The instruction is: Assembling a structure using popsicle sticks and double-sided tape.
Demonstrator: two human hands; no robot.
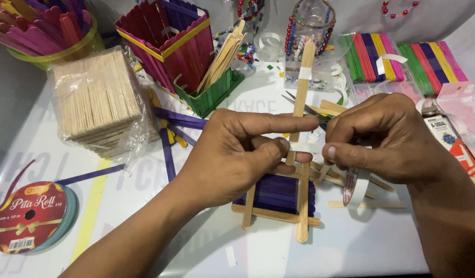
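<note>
The left hand (232, 154) is pinching an upright plain wooden craft stick (300, 98) near its lower end (light, stiff, likely snappable) above the tabletop (278, 252), while the right hand (386, 139) is closing its grip on a tape strip (350, 186).

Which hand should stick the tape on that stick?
Probably the right hand: it pinches the white tape strip beside the plain stick. The left hand is busy holding that stick upright.
</note>
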